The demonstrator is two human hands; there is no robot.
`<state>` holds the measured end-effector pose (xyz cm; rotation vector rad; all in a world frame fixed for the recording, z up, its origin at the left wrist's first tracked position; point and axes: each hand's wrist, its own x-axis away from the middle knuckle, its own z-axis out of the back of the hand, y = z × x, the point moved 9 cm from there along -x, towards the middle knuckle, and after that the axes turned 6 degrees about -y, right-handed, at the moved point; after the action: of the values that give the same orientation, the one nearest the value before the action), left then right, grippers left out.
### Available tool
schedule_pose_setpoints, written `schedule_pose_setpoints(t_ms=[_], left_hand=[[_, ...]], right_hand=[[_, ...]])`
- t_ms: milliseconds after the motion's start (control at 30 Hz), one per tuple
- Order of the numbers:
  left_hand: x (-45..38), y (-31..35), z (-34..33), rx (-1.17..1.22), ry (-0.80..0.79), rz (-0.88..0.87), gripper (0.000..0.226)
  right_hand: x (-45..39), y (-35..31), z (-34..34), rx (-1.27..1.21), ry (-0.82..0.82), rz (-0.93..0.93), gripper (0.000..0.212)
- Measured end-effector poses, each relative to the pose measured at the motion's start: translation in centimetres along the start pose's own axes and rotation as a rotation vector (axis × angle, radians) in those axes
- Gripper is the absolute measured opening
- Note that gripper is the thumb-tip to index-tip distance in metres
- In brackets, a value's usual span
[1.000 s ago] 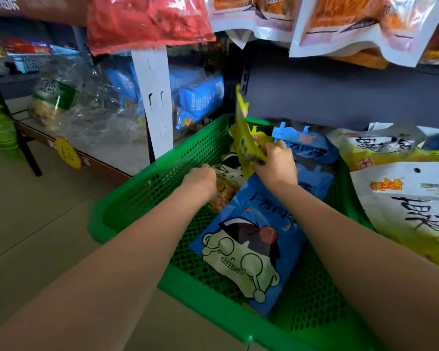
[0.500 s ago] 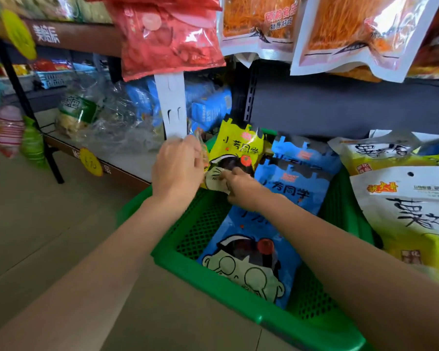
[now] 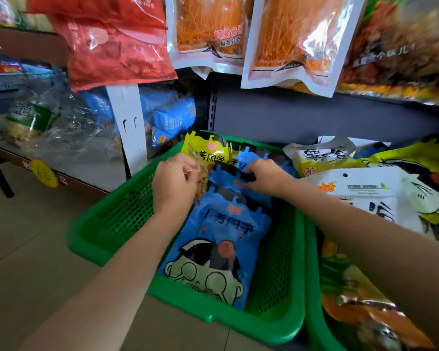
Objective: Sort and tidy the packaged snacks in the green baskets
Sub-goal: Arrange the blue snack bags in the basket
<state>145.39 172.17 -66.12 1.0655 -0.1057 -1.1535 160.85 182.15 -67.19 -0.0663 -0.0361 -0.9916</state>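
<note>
Over the green basket (image 3: 127,214), the left hand (image 3: 175,184) pinches a small clear packet (image 3: 201,173) while the right hand (image 3: 266,177) grips a blue packet (image 3: 221,176) between them.

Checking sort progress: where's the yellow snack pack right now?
Head view, centre: the yellow snack pack stands at the far end of the green basket, behind the blue packs, just beyond the left hand.

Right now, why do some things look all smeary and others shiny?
In the head view, the left hand and the small packet in its grip are smeared by motion; the top right corner is blurred too; light glares off the hanging orange packets; the big blue packet in the green basket stays fairly sharp; the wide lens bends the edges.
</note>
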Motion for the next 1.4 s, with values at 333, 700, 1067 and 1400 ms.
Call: schedule_pose_setpoints(t_ms=[333,700,1067,1400], left_hand=[[0.2,-0.1,3.4,0.076,0.185,-0.019,0.01],[0.1,0.1,4.7,0.005,0.167,-0.128,0.013],[0.2,2.2,-0.5,-0.043,0.022,-0.317,0.016],[-0.3,1.1,0.3,-0.077,0.004,-0.308,0.013]], right_hand=[[3.4,0.5,-1.7,-0.844,-0.134,-0.116,0.066],[-4.1,-3.6,0.0,-0.249,-0.057,-0.066,0.089],[-4.6,7.4,-0.9,0.119,-0.198,-0.364,0.076],[-0.2,1.1,8.7,0.323,0.267,-0.205,0.032]])
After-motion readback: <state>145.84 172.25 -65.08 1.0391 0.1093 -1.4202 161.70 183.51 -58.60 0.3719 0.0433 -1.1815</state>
